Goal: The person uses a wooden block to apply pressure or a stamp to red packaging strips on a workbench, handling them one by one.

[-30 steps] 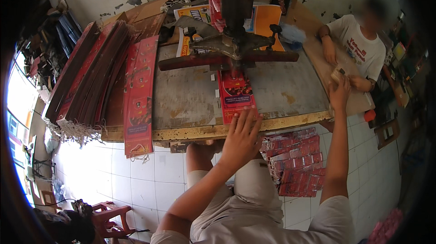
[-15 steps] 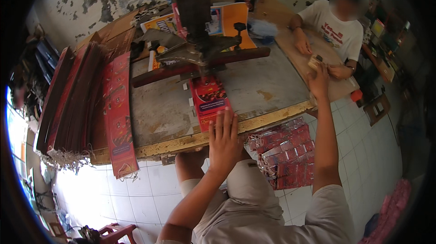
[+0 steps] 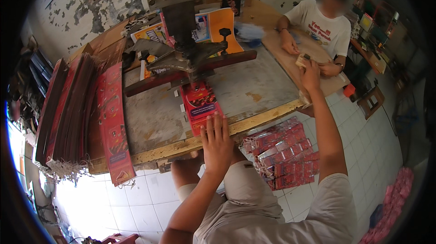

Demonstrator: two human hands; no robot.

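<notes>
My left hand (image 3: 217, 146) lies with fingers stretched on the near end of a red printed cardboard piece (image 3: 200, 103), at the table's front edge. The far end of this piece sits under the head of a dark metal press (image 3: 186, 64), which has a long dark red crossbar. My right arm reaches out to the far right. The fingers of my right hand (image 3: 311, 75) close round a small tan block with a dark top (image 3: 302, 60), close to a co-worker's hands. How the block is held underneath is hidden.
At the left stand stacks of red card strips (image 3: 68, 108), and one long red strip (image 3: 113, 130) overhangs the wooden front edge. Red packs (image 3: 286, 153) with white strings lie on the floor. A co-worker (image 3: 318, 30) sits across the right corner. Printed sheets (image 3: 229, 30) lie behind the press.
The whole view has shifted a little, with the table and press now further left in it. Both hands keep nearly the same places on the card piece and the block.
</notes>
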